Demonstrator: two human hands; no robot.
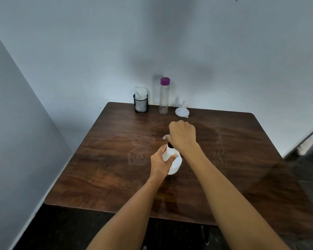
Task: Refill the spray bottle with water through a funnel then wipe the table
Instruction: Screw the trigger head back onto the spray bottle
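A white spray bottle (174, 164) stands upright near the middle of the dark wooden table (101, 159). My left hand (160, 162) grips its body from the left. My right hand (182, 135) is curled over its black spray head, which is mostly hidden under the fingers. At the back of the table stand a tall clear water bottle (164, 98) with a purple cap and, to its right, a white funnel (182, 110) lying mouth down. A black mesh cup (140, 105) holding a white cloth sits at the back left.
The table stands in a corner, with grey walls behind it and to its left. Its front edge is close to me, over a dark floor. An opening with a tiled floor shows at the far right.
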